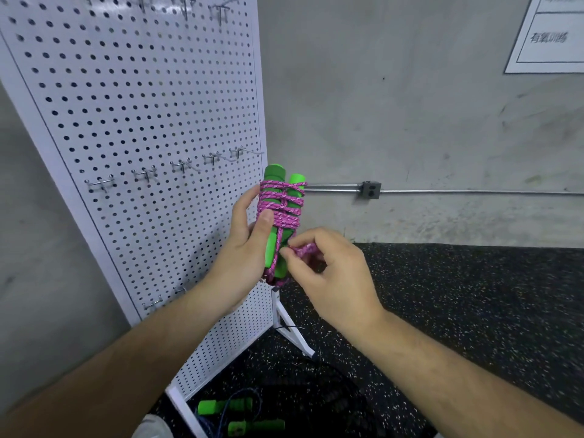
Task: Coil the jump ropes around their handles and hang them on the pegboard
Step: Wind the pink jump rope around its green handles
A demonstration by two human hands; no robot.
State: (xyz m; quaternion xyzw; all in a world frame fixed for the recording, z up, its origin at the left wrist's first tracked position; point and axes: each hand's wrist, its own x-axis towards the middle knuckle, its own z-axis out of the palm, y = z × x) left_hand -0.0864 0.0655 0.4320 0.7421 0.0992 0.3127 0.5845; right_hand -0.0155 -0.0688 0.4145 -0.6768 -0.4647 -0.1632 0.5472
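Here, braided rope point(282, 204), cylindrical handles point(273, 174).

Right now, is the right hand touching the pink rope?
Touching. The head view shows the right hand pinching the pink rope beside the green handles.

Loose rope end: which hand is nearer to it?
Right. The right hand pinches the rope end; the left hand holds the handles just beside it.

Braided cord rope point(279, 205), matt foam handles point(274, 177), perforated metal pegboard point(132, 99).
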